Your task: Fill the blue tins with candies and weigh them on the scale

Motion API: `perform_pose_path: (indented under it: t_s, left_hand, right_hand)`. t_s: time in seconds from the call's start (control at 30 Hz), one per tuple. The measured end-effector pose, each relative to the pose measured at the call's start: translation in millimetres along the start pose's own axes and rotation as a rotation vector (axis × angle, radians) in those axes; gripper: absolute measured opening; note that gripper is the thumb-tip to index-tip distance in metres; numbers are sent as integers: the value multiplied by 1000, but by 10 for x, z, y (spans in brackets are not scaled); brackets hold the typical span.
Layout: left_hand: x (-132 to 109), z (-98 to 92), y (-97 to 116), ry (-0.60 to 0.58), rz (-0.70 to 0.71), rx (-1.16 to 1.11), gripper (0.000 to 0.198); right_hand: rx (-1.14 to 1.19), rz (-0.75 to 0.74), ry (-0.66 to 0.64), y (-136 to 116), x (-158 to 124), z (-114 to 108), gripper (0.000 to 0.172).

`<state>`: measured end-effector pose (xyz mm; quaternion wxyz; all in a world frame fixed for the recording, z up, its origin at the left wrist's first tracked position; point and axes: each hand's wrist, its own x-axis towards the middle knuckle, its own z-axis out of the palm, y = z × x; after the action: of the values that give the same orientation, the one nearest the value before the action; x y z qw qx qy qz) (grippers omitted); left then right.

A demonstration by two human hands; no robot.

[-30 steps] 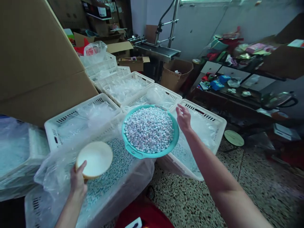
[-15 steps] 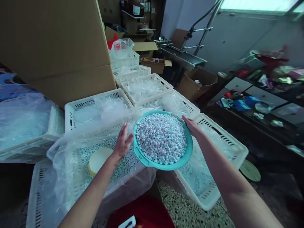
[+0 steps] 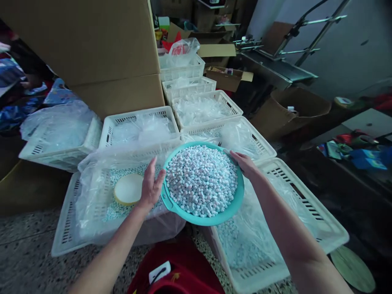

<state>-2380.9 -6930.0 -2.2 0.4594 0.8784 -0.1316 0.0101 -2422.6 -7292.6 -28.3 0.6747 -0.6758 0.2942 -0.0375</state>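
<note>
A round teal basin (image 3: 232, 206), heaped with small pale blue, pink and white pellets (image 3: 202, 179), hangs above two white crates. My left hand (image 3: 152, 184) presses flat against its left rim, fingers stretched upward. My right hand (image 3: 244, 163) grips the far right rim. A cream round bowl (image 3: 128, 189) lies upside down on pale pellets inside the plastic-lined white crate (image 3: 65, 220) at the left. Another lined white crate (image 3: 318, 220) with pellets stands under my right arm.
Several more white crates (image 3: 200, 107) with clear bags run back toward large cardboard boxes (image 3: 101, 53). A metal conveyor machine (image 3: 275, 67) and open brown boxes stand at the back right. A red object (image 3: 183, 273) lies by my feet on the speckled floor.
My left hand let go of the cream bowl, left it on the pellets and came up to the basin's left rim. My right hand closed on the far rim. The view swung left.
</note>
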Motion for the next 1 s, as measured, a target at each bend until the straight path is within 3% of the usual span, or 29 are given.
perform_pose_path:
  t_s: [0.03, 0.1, 0.2, 0.33, 0.57, 0.67, 0.8, 0.9, 1.0]
  left_hand:
    - [-122, 3, -39, 51, -167, -113, 69]
    - [-349, 47, -83, 21, -475, -381, 64]
    - [-553, 148, -39, -82, -703, -737, 56]
    - [-559, 168, 75, -48, -714, -829, 48]
    - [-650, -77, 10, -1, -670, -811, 39]
    - [-779, -312, -30, 18, -674, -832, 42]
    - [-1030, -811, -104, 103, -658, -861, 42]
    - [-1340, -1270, -249, 201, -658, -867, 37]
    - [-1754, -1777, -491, 374, -642, -904, 37]
  right_hand:
    - [-5, 13, -27, -20, 20, 13, 48]
    - [-52, 22, -39, -49, 50, 48, 50]
    - [-166, -19, 27, -70, 66, 101, 50]
    - [-260, -84, 76, -81, 28, 132, 50]
    - [-339, -191, 94, -127, -221, 281, 49]
    - [-346, -205, 73, -229, -407, 501, 48]
    - [-367, -147, 55, -377, -700, 969, 47]
    - [-401, -128, 15, -409, -925, 1431, 48]
    - [-440, -187, -71, -378, -1172, 2026, 47]
